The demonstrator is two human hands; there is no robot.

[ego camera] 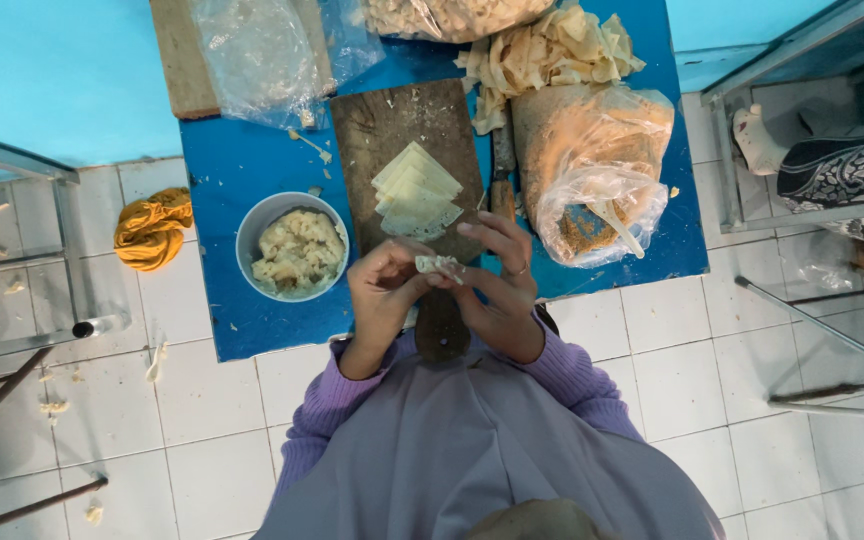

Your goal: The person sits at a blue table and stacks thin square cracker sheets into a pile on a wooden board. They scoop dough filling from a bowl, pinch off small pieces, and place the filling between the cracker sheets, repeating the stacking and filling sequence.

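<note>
Between both hands, above the near edge of the blue table (252,160), a small folded dumpling wrapper (438,265) is pinched by left hand (384,290) and right hand (497,295). Stacked square wrappers (417,190) lie on the cutting board (392,125) just beyond; a bowl of filling (295,250) sits alongside.

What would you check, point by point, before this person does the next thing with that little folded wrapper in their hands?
1. Wrapper in hand: the small folded wrapper is pinched between the left hand and the right hand. Ok.
2. Seal closed all round: the fingers hide most of it. Cannot tell.
3. More wrappers ready: a stack of pale squares lies on the wooden board. Ok.
4. Filling at hand: the grey bowl beside the board holds lumpy pale filling. Ok.
5. Place for finished pieces: a heap of folded pieces sits at the far end of the blue table. Ok.
6. Spoon for filling: none visible by the bowl. Cannot tell.
</note>
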